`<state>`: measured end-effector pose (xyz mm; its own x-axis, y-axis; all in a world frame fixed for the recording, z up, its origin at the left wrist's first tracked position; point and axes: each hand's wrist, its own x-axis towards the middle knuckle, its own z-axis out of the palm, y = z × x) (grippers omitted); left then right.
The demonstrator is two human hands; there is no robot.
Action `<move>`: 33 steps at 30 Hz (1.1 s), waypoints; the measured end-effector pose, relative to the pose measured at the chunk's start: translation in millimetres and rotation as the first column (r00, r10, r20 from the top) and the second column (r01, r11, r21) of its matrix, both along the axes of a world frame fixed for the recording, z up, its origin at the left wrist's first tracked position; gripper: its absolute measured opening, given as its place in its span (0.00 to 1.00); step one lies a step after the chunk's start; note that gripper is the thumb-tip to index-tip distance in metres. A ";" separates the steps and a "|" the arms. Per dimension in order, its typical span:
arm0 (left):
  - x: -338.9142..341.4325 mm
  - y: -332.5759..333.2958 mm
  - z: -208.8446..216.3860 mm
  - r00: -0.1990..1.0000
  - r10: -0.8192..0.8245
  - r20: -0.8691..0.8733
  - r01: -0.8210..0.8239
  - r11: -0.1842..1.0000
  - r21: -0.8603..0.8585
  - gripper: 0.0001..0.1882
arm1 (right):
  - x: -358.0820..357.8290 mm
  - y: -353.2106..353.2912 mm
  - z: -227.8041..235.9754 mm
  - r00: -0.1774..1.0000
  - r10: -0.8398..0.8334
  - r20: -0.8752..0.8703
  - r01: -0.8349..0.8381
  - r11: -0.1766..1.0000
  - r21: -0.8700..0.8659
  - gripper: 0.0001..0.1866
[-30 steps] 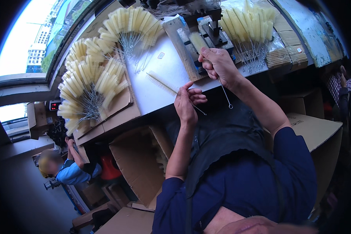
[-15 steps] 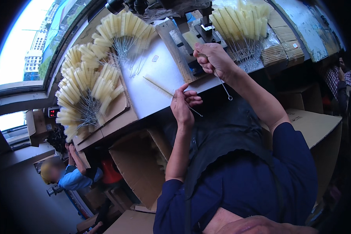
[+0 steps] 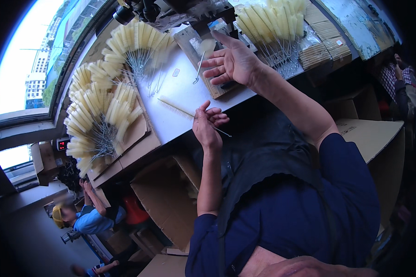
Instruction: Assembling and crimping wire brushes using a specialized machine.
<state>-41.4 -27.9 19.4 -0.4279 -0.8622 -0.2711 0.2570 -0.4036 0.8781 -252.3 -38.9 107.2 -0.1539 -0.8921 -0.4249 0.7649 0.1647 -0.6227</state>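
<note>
Pinched in my left hand (image 3: 208, 125) is a tube brush (image 3: 174, 107) with pale yellow bristles; its bristle end points to the far left and its wire handle sticks out past my palm. My right hand (image 3: 235, 63) is open, fingers spread, in front of the black bench machine (image 3: 219, 23). Just beyond those fingertips is a second brush (image 3: 207, 46), its bristles blurred and its looped wire handle hanging toward me. Whether it touches my fingers or the machine, I cannot tell.
Fanned piles of brushes lie on cardboard at the left (image 3: 97, 111), the far left (image 3: 136, 41) and right of the machine (image 3: 275, 23). A wooden block (image 3: 224, 92) sits under the machine. Cardboard boxes (image 3: 164, 198) stand below the table. A co-worker (image 3: 94, 219) is at lower left.
My right hand has opened and moved left and slightly away, letting go of the brush it gripped. My left hand, still with its brush, has shifted slightly left in the picture.
</note>
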 end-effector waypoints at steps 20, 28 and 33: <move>51.5 -155.0 -10.1 0.403 0.680 0.613 0.342 0.509 -0.790 0.16 | 82.0 18.6 -60.2 0.965 0.260 0.023 -0.261 0.960 0.107 0.12; 50.5 -150.2 -46.1 0.324 0.632 0.704 0.364 0.604 -0.709 0.12 | 75.6 21.3 -61.7 0.970 0.234 -0.066 -0.228 0.970 0.086 0.12; 45.3 -73.7 -19.9 0.758 0.301 0.579 0.068 0.846 -0.529 0.13 | 83.4 7.0 -58.4 0.861 -0.045 -0.507 0.037 0.999 -0.027 0.18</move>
<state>3.9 -101.7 -0.5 -0.2067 -0.9776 0.0401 -0.4023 0.1223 0.9073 -169.0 -31.9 48.8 -0.3810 -0.8860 -0.2644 0.3488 0.1271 -0.9285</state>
